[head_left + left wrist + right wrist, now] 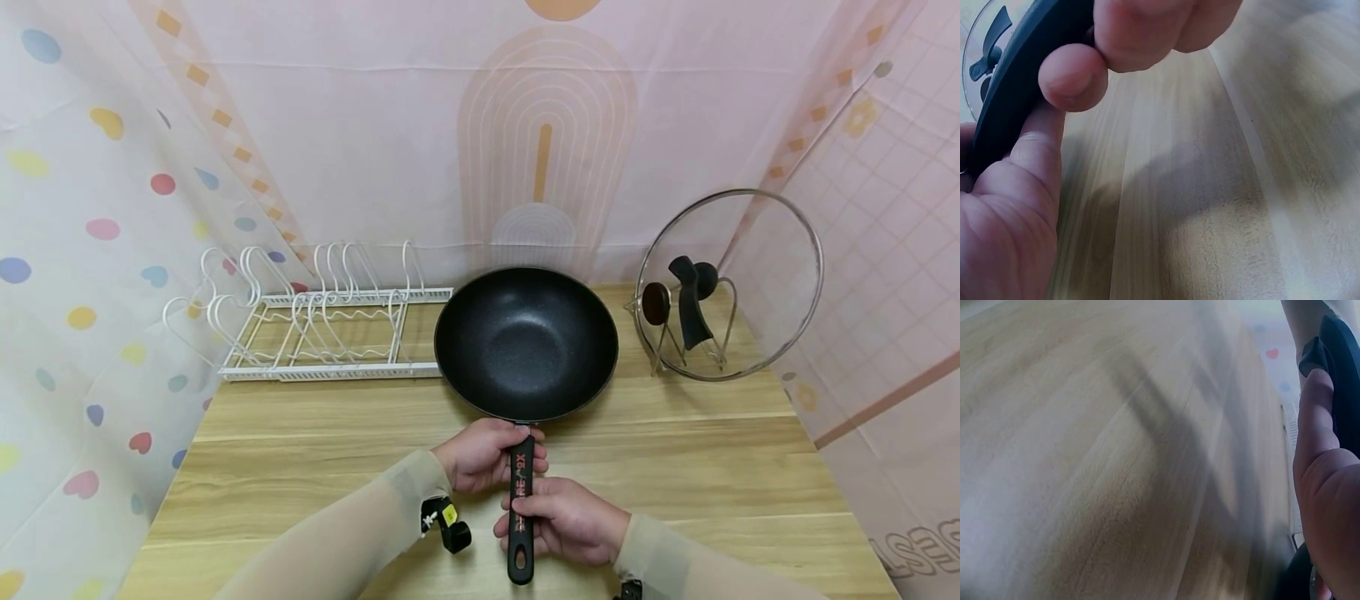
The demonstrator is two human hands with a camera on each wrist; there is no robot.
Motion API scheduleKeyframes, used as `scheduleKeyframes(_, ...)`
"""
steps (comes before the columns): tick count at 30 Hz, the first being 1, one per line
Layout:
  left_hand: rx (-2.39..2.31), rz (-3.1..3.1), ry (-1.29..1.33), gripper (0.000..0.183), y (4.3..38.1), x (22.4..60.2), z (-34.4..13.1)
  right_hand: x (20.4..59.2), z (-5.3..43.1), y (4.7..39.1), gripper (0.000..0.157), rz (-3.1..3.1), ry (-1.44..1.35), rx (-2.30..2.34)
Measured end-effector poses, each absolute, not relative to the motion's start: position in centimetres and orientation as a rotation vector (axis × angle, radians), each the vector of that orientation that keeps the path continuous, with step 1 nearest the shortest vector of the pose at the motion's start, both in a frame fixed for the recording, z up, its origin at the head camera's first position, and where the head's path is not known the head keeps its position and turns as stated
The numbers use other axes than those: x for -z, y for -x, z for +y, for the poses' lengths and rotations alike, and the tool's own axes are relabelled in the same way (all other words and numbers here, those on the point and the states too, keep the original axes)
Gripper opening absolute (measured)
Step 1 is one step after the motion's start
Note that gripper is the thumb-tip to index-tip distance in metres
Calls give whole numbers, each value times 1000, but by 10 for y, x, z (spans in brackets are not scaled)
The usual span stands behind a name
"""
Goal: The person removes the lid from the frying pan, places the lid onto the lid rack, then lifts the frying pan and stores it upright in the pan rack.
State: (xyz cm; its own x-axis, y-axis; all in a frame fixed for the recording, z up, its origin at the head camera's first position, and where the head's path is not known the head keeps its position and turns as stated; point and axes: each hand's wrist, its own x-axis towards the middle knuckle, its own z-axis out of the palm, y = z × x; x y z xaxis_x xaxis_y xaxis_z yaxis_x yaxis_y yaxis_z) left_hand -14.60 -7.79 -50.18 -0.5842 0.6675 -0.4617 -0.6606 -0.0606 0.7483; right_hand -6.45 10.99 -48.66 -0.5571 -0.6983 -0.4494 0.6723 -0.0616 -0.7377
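A black wok (527, 346) faces up in the middle of the head view, its long black handle (521, 500) with red lettering pointing toward me. My left hand (483, 454) grips the handle close to the bowl, its thumb on top and fingertips showing beyond the right side. Nearer the hanging hole, my right hand (566, 517) grips the same handle, with the thumb across its top and fingers coming round underneath. In the left wrist view the dark handle (1029, 69) passes between fingers and palm; the right wrist view has the right thumb (1319, 419) lying along it.
Left of the wok, a white wire rack (330, 371) stands on the wooden table (300, 442), its right end overlapped by the bowl. At the back right, a glass lid (780, 275) with a black knob leans upright in a small metal stand (731, 317). Patterned curtains (360, 150) hang behind.
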Motion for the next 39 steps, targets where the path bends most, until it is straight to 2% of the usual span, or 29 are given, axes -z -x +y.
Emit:
scheduleKeyframes(10,-1809,1248,12,47,148,503,-78,489,104,62,17,1151,-14,1806)
scheduleKeyframes(26,-1829,1210,5,45,150,507,-77,493,102,65,7,968,47,1852)
scheduleKeyframes(29,-1827,1217,12,41,150,507,-76,492,101,63,8,968,26,1863)
scheduleKeyframes(35,-1831,1249,32,38,149,506,-74,489,99,61,20,997,-59,1883)
scheduleKeyframes(39,-1836,1246,41,36,150,505,-73,488,98,61,11,1010,-79,1886)
